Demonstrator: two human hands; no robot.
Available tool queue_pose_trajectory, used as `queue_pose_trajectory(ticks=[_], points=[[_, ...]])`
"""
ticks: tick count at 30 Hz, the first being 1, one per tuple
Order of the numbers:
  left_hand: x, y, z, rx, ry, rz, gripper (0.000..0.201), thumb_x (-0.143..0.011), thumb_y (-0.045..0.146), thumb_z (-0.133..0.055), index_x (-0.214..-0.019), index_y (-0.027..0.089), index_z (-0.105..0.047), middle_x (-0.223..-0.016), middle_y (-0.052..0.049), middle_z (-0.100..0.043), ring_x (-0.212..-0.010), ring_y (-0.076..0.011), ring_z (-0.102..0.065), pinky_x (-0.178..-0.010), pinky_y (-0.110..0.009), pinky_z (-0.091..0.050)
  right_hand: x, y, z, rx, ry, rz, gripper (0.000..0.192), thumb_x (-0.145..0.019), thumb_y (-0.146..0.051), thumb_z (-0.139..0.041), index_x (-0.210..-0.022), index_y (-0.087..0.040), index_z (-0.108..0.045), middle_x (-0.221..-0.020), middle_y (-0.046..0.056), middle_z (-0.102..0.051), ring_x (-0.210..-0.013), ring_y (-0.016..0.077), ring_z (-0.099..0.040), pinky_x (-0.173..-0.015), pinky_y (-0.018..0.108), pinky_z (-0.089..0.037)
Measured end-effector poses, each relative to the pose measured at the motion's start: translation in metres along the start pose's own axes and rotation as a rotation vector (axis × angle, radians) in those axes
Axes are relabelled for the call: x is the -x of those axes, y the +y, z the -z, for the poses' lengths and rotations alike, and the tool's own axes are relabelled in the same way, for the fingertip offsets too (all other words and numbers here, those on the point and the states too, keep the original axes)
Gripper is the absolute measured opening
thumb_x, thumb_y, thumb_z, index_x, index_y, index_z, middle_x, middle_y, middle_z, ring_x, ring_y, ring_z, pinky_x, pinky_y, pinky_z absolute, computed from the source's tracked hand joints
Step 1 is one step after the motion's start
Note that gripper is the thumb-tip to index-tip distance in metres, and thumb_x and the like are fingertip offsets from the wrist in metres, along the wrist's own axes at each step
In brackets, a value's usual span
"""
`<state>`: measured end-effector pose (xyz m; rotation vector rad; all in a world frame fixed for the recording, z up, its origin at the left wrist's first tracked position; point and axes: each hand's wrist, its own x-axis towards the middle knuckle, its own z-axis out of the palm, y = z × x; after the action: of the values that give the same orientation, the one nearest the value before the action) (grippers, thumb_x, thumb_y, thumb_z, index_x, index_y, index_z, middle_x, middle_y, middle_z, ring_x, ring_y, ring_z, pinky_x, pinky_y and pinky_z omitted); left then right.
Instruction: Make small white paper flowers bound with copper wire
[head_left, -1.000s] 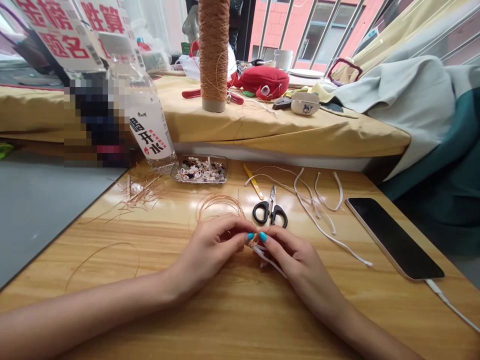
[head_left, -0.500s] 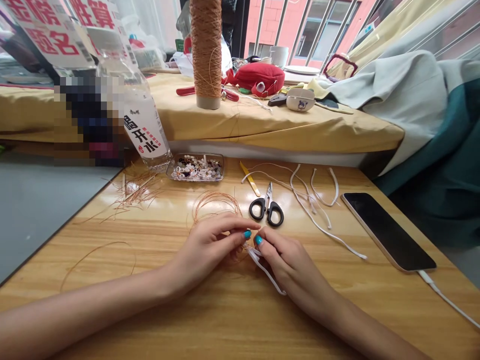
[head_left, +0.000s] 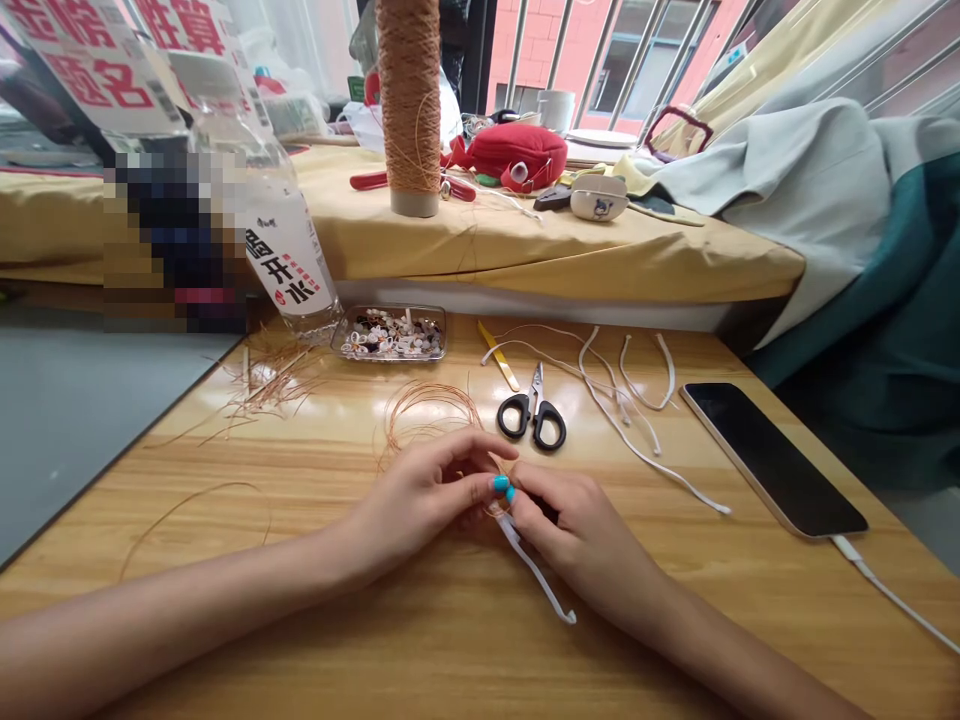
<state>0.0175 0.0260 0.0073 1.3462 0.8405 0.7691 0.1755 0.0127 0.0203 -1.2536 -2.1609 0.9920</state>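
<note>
Now we pinch the white strip [head_left: 534,562] w/ both hands, left hand [head_left: 420,497] & right hand [head_left: 568,528] fingers closed at its end to steady it, scissors [head_left: 534,416] at 12.

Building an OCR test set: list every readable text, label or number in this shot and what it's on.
"喝开水": black characters down the white label of the water bottle; the small red print beside them is too small to read.
"胜算": red characters on the white sign behind the bottle.
"题名": red characters on the white sign at top left; the row above is cut off by the frame edge.
Pixelated block: unreadable.
Scissors, phone: no text visible.
</note>
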Motion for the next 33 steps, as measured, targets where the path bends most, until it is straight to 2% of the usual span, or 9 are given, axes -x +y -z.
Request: queue_pose_trajectory(ticks=[2, 5, 11, 15, 19, 23, 27, 33], points=[[0.0001, 0.0002, 0.0004, -0.034, 0.028, 0.008, 0.017, -0.074, 0.028, -0.052, -0.084, 0.016, -0.056, -0.074, -0.001, -0.055, -0.063, -0.0092, -0.048, -0.056, -0.020, -0.040, 0.0005, -0.0006, 0.0003, -0.015, -0.001, -0.005, 0.020, -0.079, -0.016, -0.036, -0.063, -0.016, -0.047, -0.063, -0.002, -0.050, -0.059, 0.0084, -0.044, -0.054, 0.019, -0.033], [0.0004, 0.0006, 0.0007, -0.064, 0.068, 0.000, 0.013, -0.072, 0.027, -0.053, -0.078, 0.015, -0.056, -0.071, -0.001, -0.056, -0.063, -0.0096, -0.048, -0.058, -0.021, -0.039, 0.0011, -0.0009, 0.0005, -0.054, 0.041, -0.040, 0.021, -0.081, -0.019, -0.035, -0.063, -0.017, -0.046, -0.058, -0.003, -0.046, -0.055, 0.0078, -0.041, -0.052, 0.019, -0.032], [-0.0001, 0.0021, -0.0002, -0.060, 0.060, 0.008, 0.013, -0.073, 0.027, -0.052, -0.076, 0.015, -0.056, -0.067, 0.000, -0.055, -0.059, -0.0085, -0.047, -0.054, -0.020, -0.037, 0.0004, -0.0001, 0.0006, -0.106, 0.073, -0.093, 0.027, -0.085, -0.030, -0.032, -0.067, -0.017, -0.047, -0.061, -0.002, -0.048, -0.056, 0.0084, -0.043, -0.052, 0.018, -0.035], [-0.0003, 0.0038, -0.0004, -0.070, 0.055, 0.018, 0.013, -0.073, 0.027, -0.051, -0.078, 0.015, -0.055, -0.064, 0.001, -0.053, -0.056, -0.0078, -0.045, -0.051, -0.019, -0.036, -0.0003, -0.0003, 0.0000, -0.090, 0.073, -0.098, 0.029, -0.086, -0.029, -0.030, -0.070, -0.016, -0.050, -0.062, -0.001, -0.050, -0.057, 0.0088, -0.044, -0.053, 0.018, -0.036], [-0.0002, 0.0031, 0.0000, -0.090, 0.061, -0.009, 0.013, -0.074, 0.027, -0.051, -0.077, 0.015, -0.054, -0.071, -0.001, -0.056, -0.064, -0.0098, -0.049, -0.056, -0.020, -0.038, 0.0000, -0.0009, -0.0002, -0.088, 0.096, -0.123, 0.027, -0.085, -0.029, -0.032, -0.068, -0.017, -0.049, -0.061, -0.002, -0.049, -0.057, 0.0089, -0.045, -0.053, 0.019, -0.037], [0.0000, 0.0010, 0.0000, -0.099, 0.063, -0.014, 0.013, -0.074, 0.028, -0.051, -0.077, 0.015, -0.053, -0.073, -0.002, -0.057, -0.066, -0.0108, -0.050, -0.059, -0.022, -0.039, 0.0004, -0.0003, -0.0008, -0.117, 0.101, -0.119, 0.023, -0.085, -0.029, -0.032, -0.075, -0.018, -0.049, -0.065, -0.002, -0.051, -0.059, 0.0090, -0.048, -0.056, 0.019, -0.038], [-0.0005, 0.0017, -0.0005, -0.112, 0.082, -0.027, 0.014, -0.074, 0.028, -0.051, -0.076, 0.015, -0.053, -0.072, -0.001, -0.056, -0.065, -0.0104, -0.050, -0.059, -0.022, -0.039, 0.0004, 0.0001, -0.0014, -0.037, 0.117, -0.084, 0.023, -0.084, -0.026, -0.033, -0.069, -0.018, -0.048, -0.063, -0.001, -0.050, -0.058, 0.0094, -0.046, -0.053, 0.019, -0.037], [-0.0006, 0.0043, -0.0003, -0.101, 0.091, -0.007, 0.013, -0.073, 0.027, -0.051, -0.077, 0.016, -0.055, -0.070, 0.000, -0.056, -0.062, -0.0088, -0.048, -0.057, -0.020, -0.038, -0.0006, -0.0002, -0.0006, -0.054, 0.119, -0.092, 0.022, -0.084, -0.024, -0.034, -0.069, -0.017, -0.048, -0.064, -0.001, -0.051, -0.059, 0.0091, -0.046, -0.054, 0.019, -0.037]])
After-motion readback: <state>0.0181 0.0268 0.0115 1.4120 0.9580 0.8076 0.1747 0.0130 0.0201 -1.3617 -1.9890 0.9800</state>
